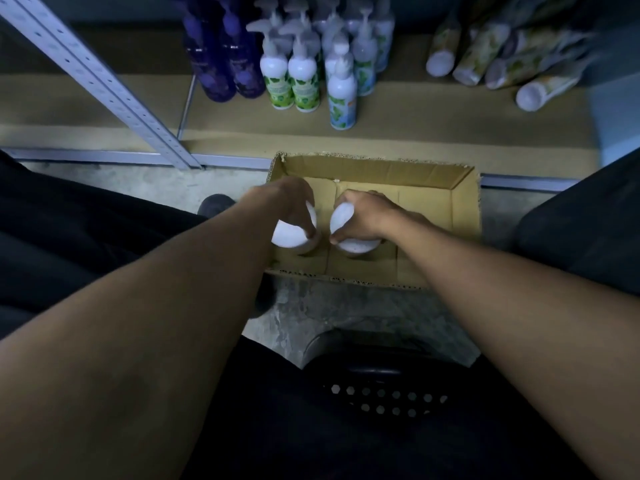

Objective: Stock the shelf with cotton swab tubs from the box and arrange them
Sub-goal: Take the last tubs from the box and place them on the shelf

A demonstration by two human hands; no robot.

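- Shelf (415, 109): lowest level, bottles (301, 77) at the back, its bare front strip likely meant for the tubs.
- Box (460, 209): open on the floor just before the shelf, within reach of both arms.
- Left hand (291, 206): closed over the lid of the left tub (289, 235), inside the box.
- Right hand (363, 216): grasping the right tub (356, 245) likewise; one tub per hand suggests a paired lift.
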